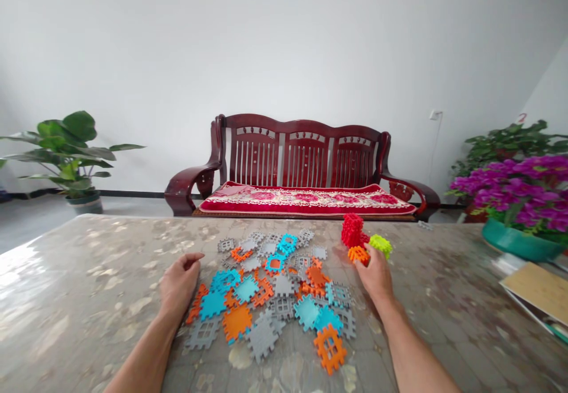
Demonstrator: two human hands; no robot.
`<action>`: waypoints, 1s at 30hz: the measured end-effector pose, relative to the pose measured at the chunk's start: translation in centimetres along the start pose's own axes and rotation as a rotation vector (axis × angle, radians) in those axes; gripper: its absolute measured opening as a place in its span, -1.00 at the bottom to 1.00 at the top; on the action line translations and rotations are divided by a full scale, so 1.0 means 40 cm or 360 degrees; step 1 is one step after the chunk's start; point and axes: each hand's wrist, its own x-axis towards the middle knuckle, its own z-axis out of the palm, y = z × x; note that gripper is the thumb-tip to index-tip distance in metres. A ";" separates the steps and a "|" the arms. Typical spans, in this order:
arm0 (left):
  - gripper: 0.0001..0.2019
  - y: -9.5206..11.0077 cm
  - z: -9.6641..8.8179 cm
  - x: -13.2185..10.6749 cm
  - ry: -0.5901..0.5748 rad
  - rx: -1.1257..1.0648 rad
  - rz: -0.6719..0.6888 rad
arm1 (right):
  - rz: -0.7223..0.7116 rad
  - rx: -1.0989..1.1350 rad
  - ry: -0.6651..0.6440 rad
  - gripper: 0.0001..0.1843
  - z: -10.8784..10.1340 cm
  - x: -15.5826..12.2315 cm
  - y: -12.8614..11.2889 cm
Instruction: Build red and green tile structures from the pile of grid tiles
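A heap of flat interlocking plastic tiles point(275, 292) in grey, orange and blue lies spread on the marbled table point(89, 298). My left hand point(178, 284) rests on the table at the heap's left edge, fingers loosely curled, holding nothing. My right hand point(375, 274) reaches to the heap's far right and closes its fingers on a small orange cube point(357, 254) built of tiles. Just behind it stand a red tile cube point(352, 230) and a lime-green tile cube point(380, 244).
A dark wooden bench point(302, 168) with a red cushion stands behind the table. A teal pot of purple flowers point(519, 215) and some papers point(536, 292) sit at the table's right edge. A leafy potted plant point(71, 156) stands on the floor at left.
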 end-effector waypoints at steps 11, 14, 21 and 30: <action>-0.69 0.015 0.003 -0.011 -0.0049 0.0203 0.0036 | 0.0200 -0.0191 -0.0193 -0.37 0.015 0.000 0.008; -0.70 0.021 0.004 -0.013 -0.0086 0.0230 0.0028 | 0.0176 -0.0198 -0.0198 -0.38 0.017 -0.002 0.012; -0.68 0.019 0.010 -0.009 -0.0151 0.0139 0.0040 | 0.0084 -0.0358 -0.0129 -0.34 -0.012 -0.006 -0.013; -0.61 0.022 0.064 -0.012 -0.0421 -0.0179 0.0368 | -0.0399 0.0072 -0.0052 -0.57 -0.007 -0.026 -0.099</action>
